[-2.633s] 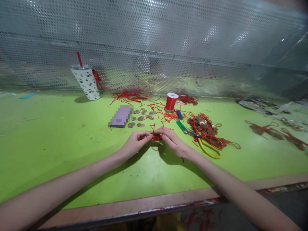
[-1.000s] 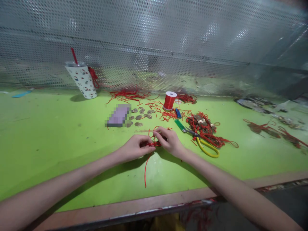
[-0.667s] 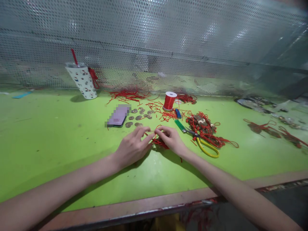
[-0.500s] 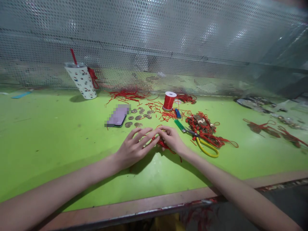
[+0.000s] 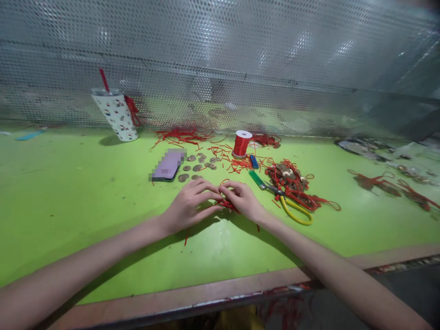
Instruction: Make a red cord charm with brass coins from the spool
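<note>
My left hand (image 5: 190, 201) and my right hand (image 5: 242, 199) meet low over the green table. Between their fingertips is a knotted red cord (image 5: 229, 205), partly covered by the fingers. The thumb and fingers of each hand pinch at it. Loose brass-coloured coins (image 5: 197, 168) lie just beyond the left hand. To the right of my right hand are a green lighter (image 5: 256, 178) and scissors (image 5: 296, 213) with yellow handles, beside a pile of coins tied with red cord (image 5: 285, 176).
A spool of red cord (image 5: 241, 146) stands behind the hands among red scraps, with a blue lighter (image 5: 253, 162) near it. A phone (image 5: 169, 166) lies to the left. Farther back is a white tumbler (image 5: 118, 117) with a red straw. A perforated metal screen (image 5: 220, 59) closes off the back.
My left fingers have drawn together from a more spread pose, and my right fingertips have shifted slightly left. More of the red knotted cord shows below the right fingers.
</note>
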A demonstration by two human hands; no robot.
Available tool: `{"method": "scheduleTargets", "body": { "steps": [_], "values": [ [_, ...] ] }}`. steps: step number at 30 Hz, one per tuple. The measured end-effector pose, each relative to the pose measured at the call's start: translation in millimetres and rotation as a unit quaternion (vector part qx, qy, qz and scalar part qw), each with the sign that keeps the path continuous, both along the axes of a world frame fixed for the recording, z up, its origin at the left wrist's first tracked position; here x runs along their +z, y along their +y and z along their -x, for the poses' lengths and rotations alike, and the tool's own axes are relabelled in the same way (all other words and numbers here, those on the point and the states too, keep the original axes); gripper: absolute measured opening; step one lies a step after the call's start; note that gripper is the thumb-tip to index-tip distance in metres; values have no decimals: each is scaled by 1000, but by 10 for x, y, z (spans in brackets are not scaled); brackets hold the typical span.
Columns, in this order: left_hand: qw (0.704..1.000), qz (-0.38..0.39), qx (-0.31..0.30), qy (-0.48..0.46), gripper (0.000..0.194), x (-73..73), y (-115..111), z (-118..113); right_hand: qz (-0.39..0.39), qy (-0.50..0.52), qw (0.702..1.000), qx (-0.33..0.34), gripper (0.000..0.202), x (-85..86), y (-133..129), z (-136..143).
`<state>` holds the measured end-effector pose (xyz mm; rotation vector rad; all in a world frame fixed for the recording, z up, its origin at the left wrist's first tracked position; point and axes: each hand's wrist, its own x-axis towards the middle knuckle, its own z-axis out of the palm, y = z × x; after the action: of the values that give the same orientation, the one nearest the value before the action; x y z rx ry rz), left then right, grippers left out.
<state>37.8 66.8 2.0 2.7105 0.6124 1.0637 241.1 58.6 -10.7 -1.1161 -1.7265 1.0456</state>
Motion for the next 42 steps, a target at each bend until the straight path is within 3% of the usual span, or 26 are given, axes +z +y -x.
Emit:
{"method": "scheduleTargets", "body": {
  "steps": [6,13,24,32,37,42],
  "values": [
    [998,59,-29,-16,10,-21,54,13,-45,-40,998,2,30,18,-6,-10],
    [999,34,25,-29,11,-36,84,35,44,73,995,61,31,16,-21,-10],
    [999,6,-29,-31,15,-30,153,67,27,72,994,81,35,-43,0,-28],
    [996,48,-66,-25,14,-53,188,98,-4,38,995,93,33,-54,-15,-40],
    [999,-41,-10,-17,18,-41,185,111,-5,45,997,67,27,-80,0,-39],
    [962,-270,-7,44,22,-73,142,146,10,73,994,82,35,-92,-23,-25]
  ]
}}
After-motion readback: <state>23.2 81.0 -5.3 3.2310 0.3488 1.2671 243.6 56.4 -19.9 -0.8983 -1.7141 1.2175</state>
